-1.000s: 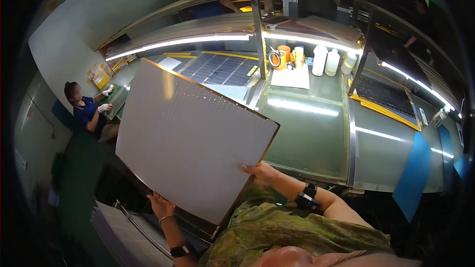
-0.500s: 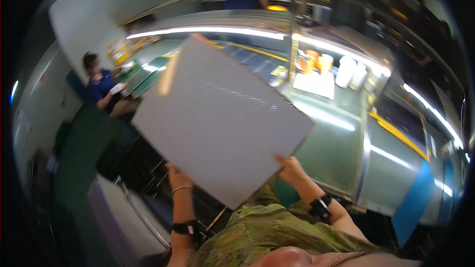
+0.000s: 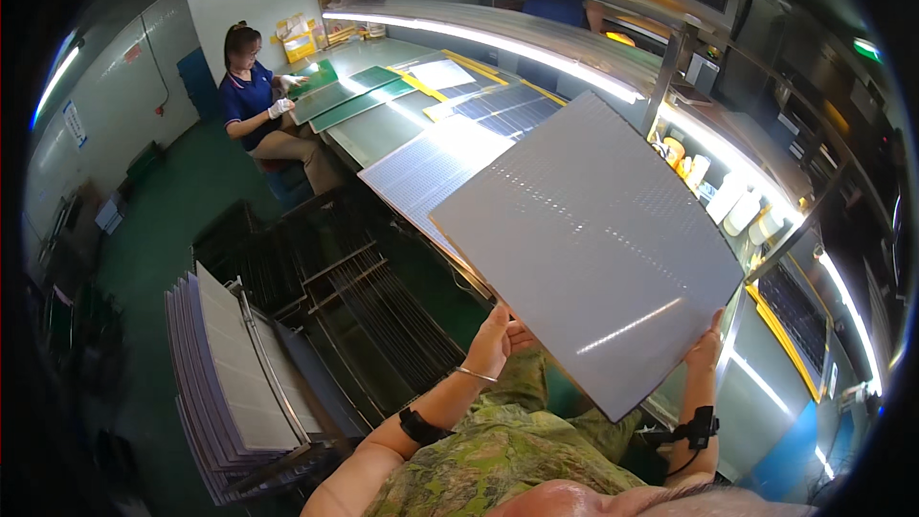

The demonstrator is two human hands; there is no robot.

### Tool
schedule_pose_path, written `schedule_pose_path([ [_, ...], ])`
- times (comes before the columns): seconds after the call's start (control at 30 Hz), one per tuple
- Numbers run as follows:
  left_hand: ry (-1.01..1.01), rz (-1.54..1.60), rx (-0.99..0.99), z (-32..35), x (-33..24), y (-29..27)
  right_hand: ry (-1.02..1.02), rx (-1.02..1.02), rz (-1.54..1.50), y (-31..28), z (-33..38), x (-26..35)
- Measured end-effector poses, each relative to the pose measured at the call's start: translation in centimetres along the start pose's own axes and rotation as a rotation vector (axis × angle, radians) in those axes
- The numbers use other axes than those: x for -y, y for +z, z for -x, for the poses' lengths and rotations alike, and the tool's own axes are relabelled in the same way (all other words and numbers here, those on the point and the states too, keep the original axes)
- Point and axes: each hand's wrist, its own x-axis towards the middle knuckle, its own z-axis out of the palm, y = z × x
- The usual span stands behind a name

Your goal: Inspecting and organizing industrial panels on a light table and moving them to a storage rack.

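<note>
A large flat grey panel [image 3: 584, 249] with rows of small marks across its face is held up before me, tilted, with one corner pointing down toward my body. My left hand [image 3: 493, 343] grips its lower left edge, the thumb at the rim and some fingers beneath. At the lower right edge, my right hand [image 3: 706, 345] is closed on the panel, its fingers partly hidden behind it. Just beyond, a pale dotted panel [image 3: 407, 177] lies on the workbench, partly covered by the one I hold.
A dark wire rack [image 3: 354, 297] stands at my left, beside a stack of upright panels [image 3: 235, 354]. A seated co-worker [image 3: 254, 105] handles a green board [image 3: 311, 79] at the far bench end. White bottles [image 3: 742, 213] stand under the lit shelf at right.
My view has turned left, and the panel in my hands now appears farther right. Both hands keep their hold. The dotted panel on the bench and the rack now show more fully.
</note>
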Motion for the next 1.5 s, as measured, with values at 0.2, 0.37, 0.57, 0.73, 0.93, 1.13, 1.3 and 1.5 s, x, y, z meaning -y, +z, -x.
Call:
schedule_pose_path([
  [0.2,0.006,-0.178,0.116,-0.6,-0.1,0.3,-0.089,0.094,0.142,-0.1,4.9,5.0],
  [0.37,-0.030,-0.107,0.155,-0.2,-0.3,-1.0,-0.375,0.046,0.910,1.1,5.4,6.2],
  [0.57,-0.069,-0.161,0.135,-0.2,0.2,-0.5,-0.040,-0.119,0.162,-1.3,3.3,8.1],
  [0.73,-0.219,-0.221,0.178,0.4,1.9,-0.2,0.125,-0.175,0.161,-3.9,2.3,9.5],
  [0.93,-0.615,-0.306,0.327,-0.4,7.1,-1.3,0.075,-0.131,0.382,-8.7,2.2,12.8],
  [1.13,-0.730,-0.278,0.324,-2.5,10.0,-2.9,-0.108,-0.717,2.367,-13.7,0.2,11.9],
  [1.3,-0.694,-0.469,0.378,-2.4,9.8,-6.2,-0.768,0.434,1.719,8.0,-1.4,-0.7],
  [1.5,-0.611,-0.457,-0.044,-3.2,6.7,-13.5,-0.925,1.092,1.952,24.9,2.9,-20.5],
])
